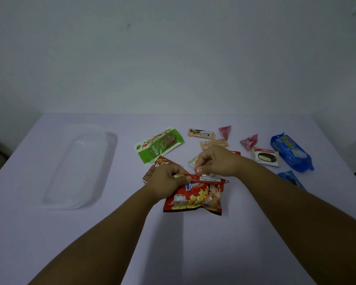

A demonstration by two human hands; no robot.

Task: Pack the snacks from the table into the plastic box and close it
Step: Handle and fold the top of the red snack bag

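While pinched along its top seam by both hands, left hand [169, 179] at the left corner, right hand [214, 161] nearer the middle, red potato snack bag [193, 197] hanging toward the body. Off to the left, closer to the left hand: clear plastic box [70, 167], long axis running away from the body, apparently lidded. Beyond and right of the hands, remaining snacks [265, 155] scattered.

Box [70, 167] left of snacks [214, 145] on table [173, 243]
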